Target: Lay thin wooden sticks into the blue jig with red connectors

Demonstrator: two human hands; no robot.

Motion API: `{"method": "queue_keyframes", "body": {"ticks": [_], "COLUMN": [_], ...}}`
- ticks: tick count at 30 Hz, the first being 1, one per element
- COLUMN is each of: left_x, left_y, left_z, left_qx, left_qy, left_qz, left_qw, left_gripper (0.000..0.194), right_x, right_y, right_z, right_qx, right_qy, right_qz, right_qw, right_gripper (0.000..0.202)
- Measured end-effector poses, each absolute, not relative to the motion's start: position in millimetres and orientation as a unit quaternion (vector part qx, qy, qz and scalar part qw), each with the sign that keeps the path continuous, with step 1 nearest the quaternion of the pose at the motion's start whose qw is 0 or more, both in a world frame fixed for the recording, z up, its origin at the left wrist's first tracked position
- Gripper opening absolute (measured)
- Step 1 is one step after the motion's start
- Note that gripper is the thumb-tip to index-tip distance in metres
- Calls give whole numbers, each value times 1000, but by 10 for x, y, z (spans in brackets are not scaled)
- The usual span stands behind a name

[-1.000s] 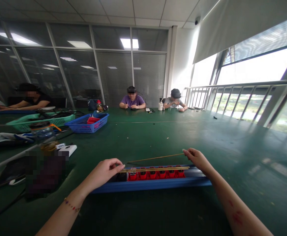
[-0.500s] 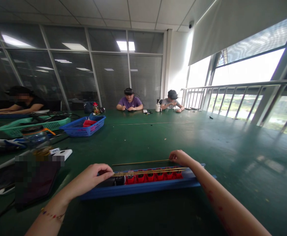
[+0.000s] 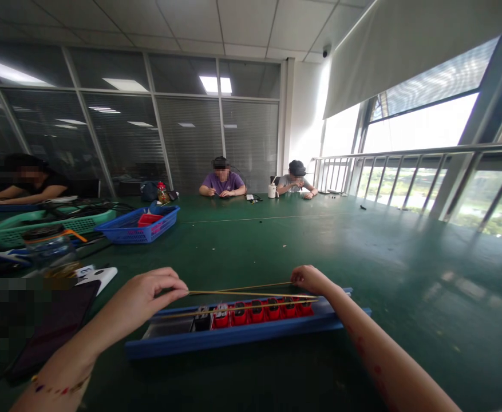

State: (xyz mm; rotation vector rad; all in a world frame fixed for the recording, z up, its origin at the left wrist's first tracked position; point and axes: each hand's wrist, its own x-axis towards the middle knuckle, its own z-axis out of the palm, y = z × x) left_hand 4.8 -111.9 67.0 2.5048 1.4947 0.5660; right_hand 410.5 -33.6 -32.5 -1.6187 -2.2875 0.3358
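My left hand (image 3: 158, 289) is closed, thumb and fingertips pinching the left end of a thin wooden stick (image 3: 251, 294). That stick stretches right, over the back edge of a long blue tray (image 3: 242, 340). A second thin stick (image 3: 233, 310) lies across the tray's contents. Behind the tray, my right hand (image 3: 311, 279) is closed with its fingertips at the right end of a third stick (image 3: 257, 286), which slants left. In the tray stand a row of red holders (image 3: 257, 313) with black pieces in them and a black holder (image 3: 202, 319) at the left.
A blue basket (image 3: 141, 229) with a red box inside stands at the left, beside a green basket (image 3: 40, 226) of cables. Nearer are a jar (image 3: 51, 254) and a dark tablet-like object (image 3: 48, 332). Several people sit around the green table (image 3: 383, 257).
My left hand has risen slightly and moved left with one stick. Another stick, earlier near its fingertips, now lies apart on the tray's contents. My right hand stays behind the tray.
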Motion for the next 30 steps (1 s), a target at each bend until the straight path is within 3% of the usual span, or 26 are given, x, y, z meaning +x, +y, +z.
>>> {"method": "queue_keyframes", "body": {"ticks": [5, 12, 21, 26, 30], "left_x": [-102, -87, 131, 289, 841], "left_y": [-952, -577, -229, -315, -1020], "left_z": [760, 313, -31, 157, 567], "left_qx": [828, 828, 826, 830, 875], "left_qy": [525, 538, 531, 524, 434], "left_qz": [184, 107, 47, 63, 152], "left_qw": [68, 119, 182, 181, 152], "left_gripper": [30, 29, 25, 21, 26], "right_x": [4127, 4138, 4087, 4071, 4070], "right_y": [-307, -340, -341, -328, -331], "right_z": [-350, -342, -281, -290, -287], "right_qx": [-563, -552, -520, -529, -528], "right_qy": [-802, -810, -839, -837, -838], "right_qz": [123, 108, 118, 90, 89], "right_qw": [156, 167, 106, 103, 105], "right_gripper": [19, 26, 29, 17, 17]}}
